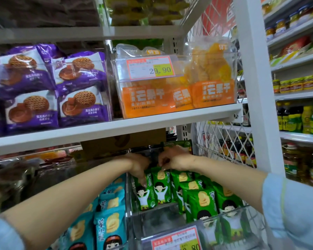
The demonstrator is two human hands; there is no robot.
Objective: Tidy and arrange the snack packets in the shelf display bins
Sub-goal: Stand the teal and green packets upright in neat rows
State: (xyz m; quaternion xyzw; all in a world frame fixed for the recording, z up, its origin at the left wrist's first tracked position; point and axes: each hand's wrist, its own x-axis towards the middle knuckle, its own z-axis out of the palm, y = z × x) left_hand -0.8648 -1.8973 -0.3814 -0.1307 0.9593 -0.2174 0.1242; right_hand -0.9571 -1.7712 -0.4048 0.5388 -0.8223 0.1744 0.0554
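Green snack packets (201, 201) with a cartoon child stand in a clear plastic bin (170, 224) on the lower shelf, at centre right. Both my hands reach under the shelf board to the bin's back. My left hand (138, 166) has its fingers down over the leftmost green packet (145, 193). Beside it, my right hand (173, 158) pinches the top edge of the neighbouring green packet (162, 186). Behind my right hand one more green packet (177, 144) stands upright. Both packets stand upright at the bin's left rear.
Blue packets (108, 219) of the same brand fill the bin to the left. Above, purple biscuit packs (49, 87) and an orange dried-mango bin (175, 87) sit on the white shelf (116, 130). A white post (260, 105) and wire mesh (224, 141) bound the right side.
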